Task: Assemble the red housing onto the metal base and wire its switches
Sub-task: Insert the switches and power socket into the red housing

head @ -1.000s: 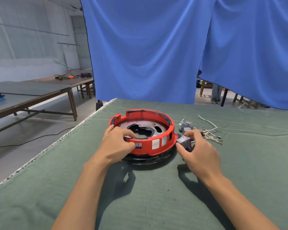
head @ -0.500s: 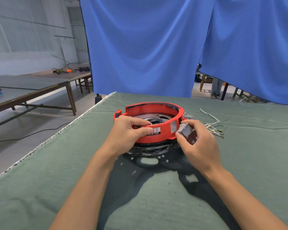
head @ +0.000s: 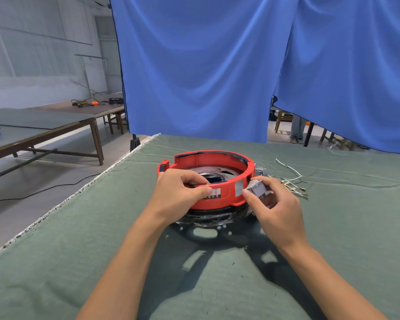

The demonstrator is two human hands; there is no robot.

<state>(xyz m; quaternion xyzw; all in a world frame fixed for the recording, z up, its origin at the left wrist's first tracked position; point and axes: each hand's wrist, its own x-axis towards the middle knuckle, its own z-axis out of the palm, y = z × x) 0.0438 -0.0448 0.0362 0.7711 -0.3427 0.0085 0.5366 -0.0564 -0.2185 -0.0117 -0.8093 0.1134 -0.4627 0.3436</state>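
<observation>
The red housing (head: 217, 181) sits on the metal base (head: 214, 174), with a dark ring wrapped in clear film (head: 214, 218) showing beneath its near edge; the stack appears tilted up off the green-covered worktop (head: 79, 250), casting a shadow below. The left hand (head: 178, 195) grips the housing's near rim, thumb on the outer wall beside a label and fingers curled over the top. The right hand (head: 275, 204) pinches a grey switch (head: 258, 188) just against the housing's right outer wall. More grey switches (head: 261, 172) and loose white wires (head: 291, 179) lie just to the right. Blue curtains (head: 217, 65) hang behind.
</observation>
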